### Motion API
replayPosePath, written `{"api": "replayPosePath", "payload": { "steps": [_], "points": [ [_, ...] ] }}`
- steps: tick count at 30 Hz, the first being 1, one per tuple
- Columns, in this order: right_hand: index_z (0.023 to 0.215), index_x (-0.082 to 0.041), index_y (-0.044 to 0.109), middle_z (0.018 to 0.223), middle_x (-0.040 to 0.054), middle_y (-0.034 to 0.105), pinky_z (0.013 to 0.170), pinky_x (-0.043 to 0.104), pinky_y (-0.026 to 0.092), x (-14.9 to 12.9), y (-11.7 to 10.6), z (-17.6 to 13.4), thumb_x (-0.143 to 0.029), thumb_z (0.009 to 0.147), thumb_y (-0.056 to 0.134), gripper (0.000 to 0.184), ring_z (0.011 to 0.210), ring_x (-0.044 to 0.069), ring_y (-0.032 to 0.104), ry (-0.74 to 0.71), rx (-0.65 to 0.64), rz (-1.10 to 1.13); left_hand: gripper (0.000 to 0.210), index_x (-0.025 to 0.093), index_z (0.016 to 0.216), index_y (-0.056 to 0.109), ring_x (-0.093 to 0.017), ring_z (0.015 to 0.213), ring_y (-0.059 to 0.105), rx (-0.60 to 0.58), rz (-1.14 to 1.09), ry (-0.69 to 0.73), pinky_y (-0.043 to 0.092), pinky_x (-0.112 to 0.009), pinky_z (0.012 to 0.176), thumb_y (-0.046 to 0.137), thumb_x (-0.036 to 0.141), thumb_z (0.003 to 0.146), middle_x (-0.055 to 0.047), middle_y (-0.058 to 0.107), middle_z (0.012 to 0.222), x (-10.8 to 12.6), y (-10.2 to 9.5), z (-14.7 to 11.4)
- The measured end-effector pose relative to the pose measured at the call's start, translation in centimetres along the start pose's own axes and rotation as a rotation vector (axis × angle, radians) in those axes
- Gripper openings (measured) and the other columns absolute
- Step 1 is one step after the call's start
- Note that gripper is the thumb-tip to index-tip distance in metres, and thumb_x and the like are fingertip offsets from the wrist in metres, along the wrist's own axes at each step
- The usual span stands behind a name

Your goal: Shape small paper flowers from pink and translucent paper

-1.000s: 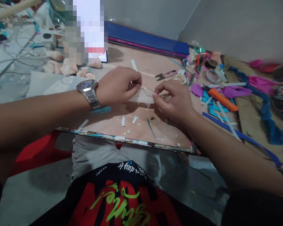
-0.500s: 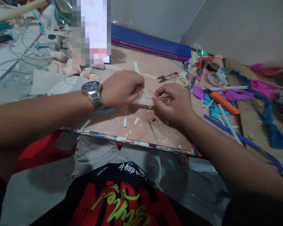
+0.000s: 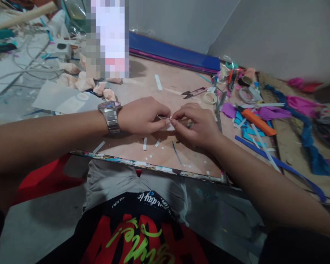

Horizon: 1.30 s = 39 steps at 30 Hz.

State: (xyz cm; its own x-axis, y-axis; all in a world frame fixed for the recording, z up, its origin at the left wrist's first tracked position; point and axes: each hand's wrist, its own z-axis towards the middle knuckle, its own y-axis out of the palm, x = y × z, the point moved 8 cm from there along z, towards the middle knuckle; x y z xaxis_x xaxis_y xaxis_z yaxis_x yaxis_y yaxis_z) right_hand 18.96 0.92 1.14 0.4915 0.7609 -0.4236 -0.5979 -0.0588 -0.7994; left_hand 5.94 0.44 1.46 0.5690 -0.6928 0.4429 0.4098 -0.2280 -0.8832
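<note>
My left hand (image 3: 143,115), with a metal-banded watch (image 3: 110,115) at its wrist, is closed on a thin whitish, see-through sheet (image 3: 168,127). My right hand (image 3: 199,124) pinches the same sheet between thumb and forefinger. Both sets of fingertips nearly meet over it, just above the board, and hide much of it. What the sheet is made of I cannot tell. White paper strips (image 3: 145,143) and small white dots lie below the hands. Beyond the right hand are thread snips (image 3: 194,92) and a roll of tape (image 3: 210,98).
A long blue stack (image 3: 173,51) lies along the back wall. Right of the board (image 3: 143,82) are an orange utility knife (image 3: 258,121), purple scraps (image 3: 275,113) and a blue strip (image 3: 280,165). Crumpled peach pieces (image 3: 85,81) and cables clutter the left, beside a blurred-out upright screen (image 3: 114,33).
My hands have come closer together and slightly lower, fingertips now almost touching over the sheet. Less of the sheet shows between them. The white strip behind the left hand is now uncovered.
</note>
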Motion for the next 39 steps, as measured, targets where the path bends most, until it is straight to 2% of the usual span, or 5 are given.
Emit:
{"api": "replayPosePath", "payload": {
  "steps": [12, 21, 27, 35, 39],
  "points": [
    [0.085, -0.027, 0.07, 0.082, 0.0014, 0.077, 0.099, 0.05, 0.044, -0.1, -0.2, 0.0, -0.037, 0.092, 0.068, 0.012, 0.078, 0.025, 0.068, -0.01, 0.034, -0.068, 0.03, 0.017, 0.074, 0.073, -0.012, 0.057, 0.05, -0.036, -0.178, -0.087, 0.033, -0.027, 0.06, 0.051, 0.03, 0.09, -0.001, 0.068, 0.064, -0.5, 0.2, 0.2],
    [0.09, -0.029, 0.072, 0.086, 0.0001, 0.08, 0.105, 0.053, 0.042, -1.0, -0.6, 0.0, -0.03, 0.092, 0.067, 0.006, 0.081, 0.025, 0.071, -0.021, 0.046, -0.085, 0.026, 0.016, 0.076, 0.072, -0.012, 0.06, 0.052, -0.065, -0.225, -0.117, 0.035, -0.026, 0.061, 0.05, 0.024, 0.087, 0.0, 0.067, 0.065, -1.1, 0.5, 0.4],
    [0.09, -0.027, 0.074, 0.081, -0.0005, 0.079, 0.101, 0.05, 0.044, -1.3, -1.1, 0.0, -0.025, 0.091, 0.066, 0.008, 0.075, 0.022, 0.07, -0.065, 0.12, -0.103, 0.03, 0.015, 0.084, 0.074, -0.013, 0.068, 0.063, -0.188, -0.359, -0.146, 0.042, -0.025, 0.068, 0.046, 0.023, 0.091, -0.002, 0.075, 0.078, -1.3, 1.2, 0.2],
    [0.09, -0.026, 0.074, 0.082, 0.0003, 0.08, 0.098, 0.049, 0.045, -1.5, -1.0, 0.0, -0.027, 0.094, 0.066, 0.009, 0.074, 0.022, 0.069, -0.083, 0.104, -0.088, 0.034, 0.014, 0.09, 0.071, -0.015, 0.073, 0.06, -0.145, -0.224, -0.036, 0.04, -0.028, 0.071, 0.04, 0.026, 0.098, -0.005, 0.073, 0.083, -0.2, 0.5, 0.3],
    [0.088, -0.025, 0.074, 0.081, 0.0015, 0.079, 0.093, 0.046, 0.046, -0.6, -0.8, 0.0, -0.03, 0.094, 0.068, 0.01, 0.073, 0.022, 0.069, -0.041, 0.1, -0.062, 0.035, 0.015, 0.085, 0.072, -0.015, 0.063, 0.053, -0.074, -0.098, -0.044, 0.033, -0.03, 0.065, 0.043, 0.031, 0.099, -0.004, 0.069, 0.072, -0.3, -0.1, 0.3]
  ]
}}
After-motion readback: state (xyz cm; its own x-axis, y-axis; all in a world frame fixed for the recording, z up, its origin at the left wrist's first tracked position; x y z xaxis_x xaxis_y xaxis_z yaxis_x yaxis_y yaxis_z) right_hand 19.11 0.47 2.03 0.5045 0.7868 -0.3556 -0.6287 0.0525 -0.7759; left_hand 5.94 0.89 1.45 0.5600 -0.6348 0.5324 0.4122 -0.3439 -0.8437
